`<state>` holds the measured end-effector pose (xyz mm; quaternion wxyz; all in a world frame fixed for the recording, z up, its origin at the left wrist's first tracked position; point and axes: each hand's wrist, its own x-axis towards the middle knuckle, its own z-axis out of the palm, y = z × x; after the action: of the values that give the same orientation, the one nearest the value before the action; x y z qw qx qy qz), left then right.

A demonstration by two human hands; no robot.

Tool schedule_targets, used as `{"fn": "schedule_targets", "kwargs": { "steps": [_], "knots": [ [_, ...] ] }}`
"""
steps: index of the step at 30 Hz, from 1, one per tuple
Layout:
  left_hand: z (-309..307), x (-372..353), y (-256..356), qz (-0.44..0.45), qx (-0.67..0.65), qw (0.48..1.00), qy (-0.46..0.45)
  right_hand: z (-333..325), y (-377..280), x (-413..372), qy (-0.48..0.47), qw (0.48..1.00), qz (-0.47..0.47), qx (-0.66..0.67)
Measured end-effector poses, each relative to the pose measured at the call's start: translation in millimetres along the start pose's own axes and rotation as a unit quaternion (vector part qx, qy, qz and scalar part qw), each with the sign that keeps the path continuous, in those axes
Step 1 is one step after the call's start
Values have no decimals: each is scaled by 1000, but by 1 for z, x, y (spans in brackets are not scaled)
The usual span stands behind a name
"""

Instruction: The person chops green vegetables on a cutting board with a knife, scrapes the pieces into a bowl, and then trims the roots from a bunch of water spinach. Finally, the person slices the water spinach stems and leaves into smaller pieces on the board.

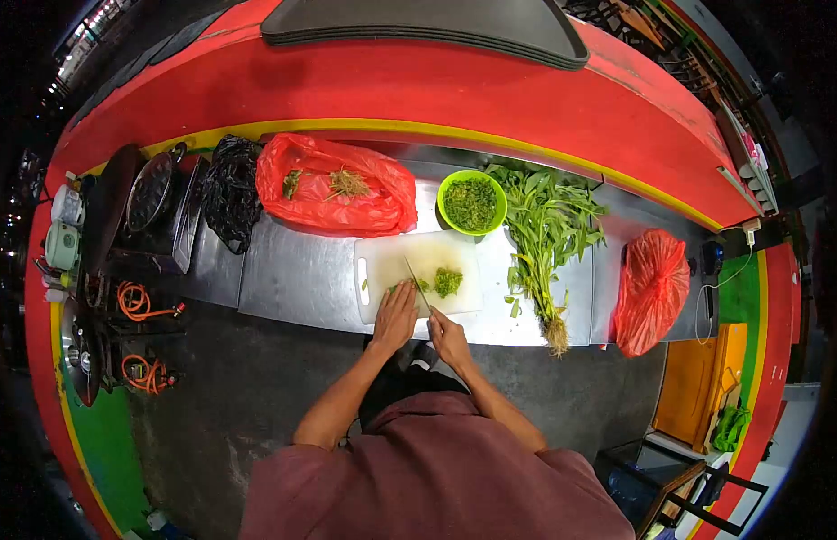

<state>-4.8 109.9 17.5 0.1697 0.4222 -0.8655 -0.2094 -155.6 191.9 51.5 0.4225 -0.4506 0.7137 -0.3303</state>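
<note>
A white cutting board [378, 256] lies on the steel counter in front of me. My right hand [449, 340] is closed around the handle of a kitchen knife [416, 277], whose blade points away from me over the board. Just left of the blade, my left hand [397, 313] presses its closed fingers down on leafy greens, mostly hidden beneath them. A small heap of chopped greens [448, 282] sits right of the knife. Behind the board stands a lime-green bowl [443, 213] filled with chopped greens.
Leafy stalks with roots [549, 225] lie right of the board, beyond them a tied red plastic bag [654, 288]. An open red bag [337, 216] holding root trimmings and a black bag [231, 193] sit left. Dark trays [427, 22] rest on the red ledge.
</note>
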Motion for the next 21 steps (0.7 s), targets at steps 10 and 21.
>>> {"fn": "schedule_targets", "kwargs": {
  "steps": [10,21],
  "knots": [
    [-8,4,-5,40,8,999,13,3,8,5,8,999,1,-44],
    [-16,28,-33,133,-2,991,33,9,20,6,3,1000,3,-27]
  ]
}}
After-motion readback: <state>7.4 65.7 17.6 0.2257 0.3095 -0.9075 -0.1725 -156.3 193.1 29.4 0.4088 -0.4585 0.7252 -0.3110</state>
